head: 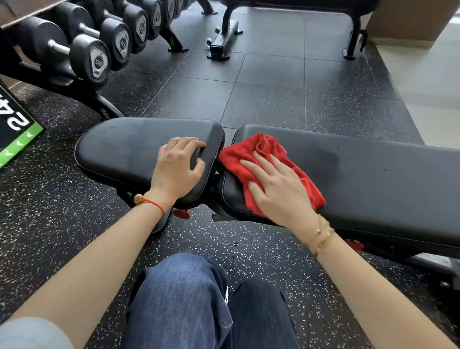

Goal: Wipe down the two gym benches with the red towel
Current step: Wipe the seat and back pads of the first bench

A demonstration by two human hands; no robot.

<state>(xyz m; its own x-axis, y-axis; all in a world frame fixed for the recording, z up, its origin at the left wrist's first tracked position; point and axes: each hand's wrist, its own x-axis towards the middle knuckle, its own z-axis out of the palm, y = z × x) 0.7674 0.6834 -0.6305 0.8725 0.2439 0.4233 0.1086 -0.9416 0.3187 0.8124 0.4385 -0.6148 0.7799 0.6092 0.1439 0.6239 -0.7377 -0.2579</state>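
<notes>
- Near bench (381,175) is running left to right across the view; its black padded surface is splitting into a short seat pad (135,149) on the left and a long back pad on the right, with a narrow gap between them.
- Long pad is carrying on past the right edge of the view, its top bare beyond the towel.
- Speckled rubber floor (266,91) is lying open between this bench and the second bench (297,3) at the top of the view.
- Dumbbell rack (98,36) is crowding the far left, close to the seat pad's far corner.
- Red towel (263,160) is lying bunched on the left end of the long pad, its left edge reaching the gap.
- Right hand (281,189) is pressing flat on the towel; fingers (253,166) are lying straight and spread apart, pointing toward the gap, with cloth showing beyond the tips and along the outer side.
- Left hand (179,167) is resting on the seat pad's right end, fingers loosely bent, tips near the rounded edge, holding nothing, just apart from the towel.
- Knees in blue jeans (186,304) are sitting close below the bench's near edge.
</notes>
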